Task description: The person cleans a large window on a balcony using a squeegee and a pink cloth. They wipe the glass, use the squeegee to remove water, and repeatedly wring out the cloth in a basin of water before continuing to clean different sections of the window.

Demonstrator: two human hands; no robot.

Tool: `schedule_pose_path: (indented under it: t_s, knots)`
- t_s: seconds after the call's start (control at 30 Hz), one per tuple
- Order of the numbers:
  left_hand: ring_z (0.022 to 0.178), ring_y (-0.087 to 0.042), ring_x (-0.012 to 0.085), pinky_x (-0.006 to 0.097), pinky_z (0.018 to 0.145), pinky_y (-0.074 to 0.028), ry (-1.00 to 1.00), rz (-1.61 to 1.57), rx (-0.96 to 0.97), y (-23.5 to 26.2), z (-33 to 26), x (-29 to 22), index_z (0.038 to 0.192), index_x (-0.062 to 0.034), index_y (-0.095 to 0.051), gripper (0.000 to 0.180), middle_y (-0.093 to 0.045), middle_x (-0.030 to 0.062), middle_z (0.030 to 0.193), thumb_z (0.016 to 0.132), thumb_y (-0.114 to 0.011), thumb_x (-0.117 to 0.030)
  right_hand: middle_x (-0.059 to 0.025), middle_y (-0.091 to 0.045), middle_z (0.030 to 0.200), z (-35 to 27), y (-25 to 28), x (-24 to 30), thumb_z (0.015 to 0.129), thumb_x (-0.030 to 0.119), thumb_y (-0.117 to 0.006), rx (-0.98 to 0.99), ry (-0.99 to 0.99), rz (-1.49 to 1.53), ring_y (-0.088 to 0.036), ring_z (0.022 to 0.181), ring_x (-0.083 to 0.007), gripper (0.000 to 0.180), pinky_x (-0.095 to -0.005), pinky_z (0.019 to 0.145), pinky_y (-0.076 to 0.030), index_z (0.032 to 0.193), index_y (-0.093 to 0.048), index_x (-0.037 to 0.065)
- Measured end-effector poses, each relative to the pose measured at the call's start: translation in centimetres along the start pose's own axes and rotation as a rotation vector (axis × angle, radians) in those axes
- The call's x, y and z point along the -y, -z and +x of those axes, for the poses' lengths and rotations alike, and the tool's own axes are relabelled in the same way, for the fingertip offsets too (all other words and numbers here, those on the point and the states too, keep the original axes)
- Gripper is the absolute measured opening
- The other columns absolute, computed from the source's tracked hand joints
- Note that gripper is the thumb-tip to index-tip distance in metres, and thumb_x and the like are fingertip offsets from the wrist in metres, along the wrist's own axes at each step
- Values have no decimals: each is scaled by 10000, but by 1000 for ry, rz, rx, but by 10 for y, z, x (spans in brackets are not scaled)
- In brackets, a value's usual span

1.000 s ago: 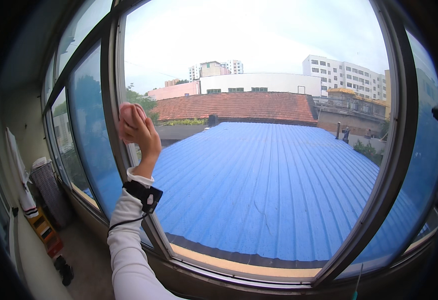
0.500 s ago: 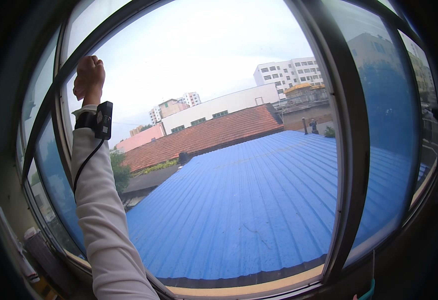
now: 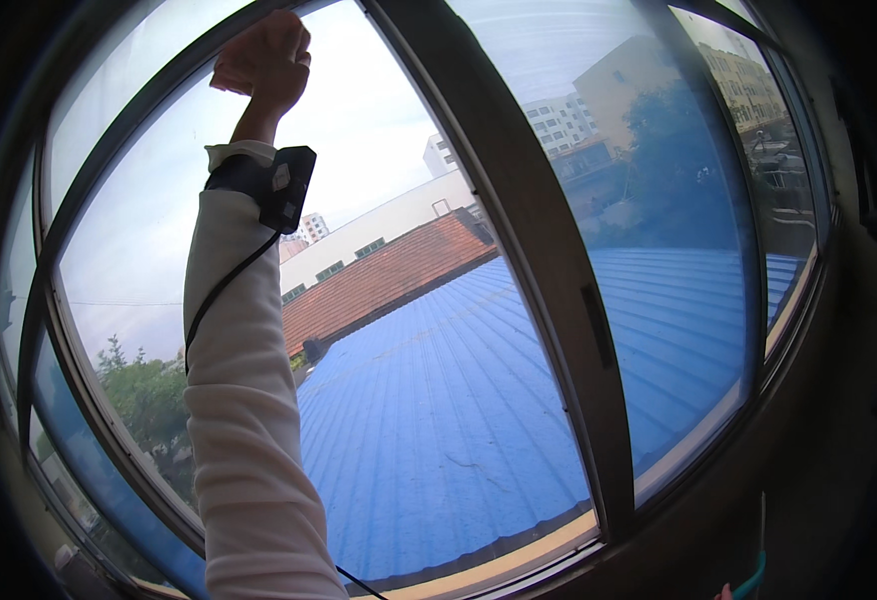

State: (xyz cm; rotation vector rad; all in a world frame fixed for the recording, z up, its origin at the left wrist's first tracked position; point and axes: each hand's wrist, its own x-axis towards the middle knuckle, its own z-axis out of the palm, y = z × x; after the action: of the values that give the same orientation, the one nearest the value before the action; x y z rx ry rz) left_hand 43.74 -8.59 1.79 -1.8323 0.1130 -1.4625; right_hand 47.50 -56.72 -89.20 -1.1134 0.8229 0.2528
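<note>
My left arm, in a white sleeve with a black strapped-on box (image 3: 289, 190) and cable at the wrist, reaches up across the window opening. At the top edge of the window frame (image 3: 174, 95), my left hand (image 3: 281, 65) is closed around what looks like a folded pinkish cloth (image 3: 233, 74), mostly hidden by the fingers. At the lower right rim, only a fingertip of my right hand (image 3: 726, 593) shows. It is against a curved teal thing (image 3: 754, 578) with a thin pale rod rising from it; its kind is cut off from view.
A dark upright window bar (image 3: 549, 290) divides the opening from a blue-tinted pane (image 3: 659, 300) on the right. Left of my arm runs another slanted frame bar (image 3: 109, 430). Outside lie a blue corrugated roof (image 3: 439, 430), a red tiled roof (image 3: 389, 285) and trees (image 3: 144, 395).
My left hand has moved up and rightward along the window frame's upper edge with the cloth. The view has turned, so the window bar sits farther left. The teal thing stays at the lower right.
</note>
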Motion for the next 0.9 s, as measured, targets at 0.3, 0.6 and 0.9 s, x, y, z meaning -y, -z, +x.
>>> schedule_pose_path:
  t_s: [0.3, 0.6, 0.9]
  knots:
    - [1381, -380, 325, 500, 1148, -347, -359, 88, 44, -22, -59, -69, 1339, -278, -617, 576, -460, 46, 1448, 864, -695, 40, 2, -558, 721, 26, 24, 49, 872, 307, -804, 55, -11, -56, -487, 590, -119, 253, -292, 504, -369, 823, -637, 123]
    - [1500, -313, 252, 480, 1220, -409, -262, -225, 554, 52, -199, -149, 1232, -409, -685, 530, -379, -126, 1569, 878, -707, -15, 3, -548, 696, 41, -10, 77, 868, 302, -807, 181, 85, -130, -481, 565, -117, 265, -292, 493, -370, 801, -631, 115]
    - [1238, -562, 321, 409, 1026, -451, 116, 814, -79, 179, -203, 35, 1491, -76, -424, 490, -536, 150, 1397, 1013, -518, -124, -20, -575, 710, 36, -21, 84, 853, 283, -819, 315, 75, -169, -511, 600, -123, 274, -297, 499, -383, 795, -635, 88]
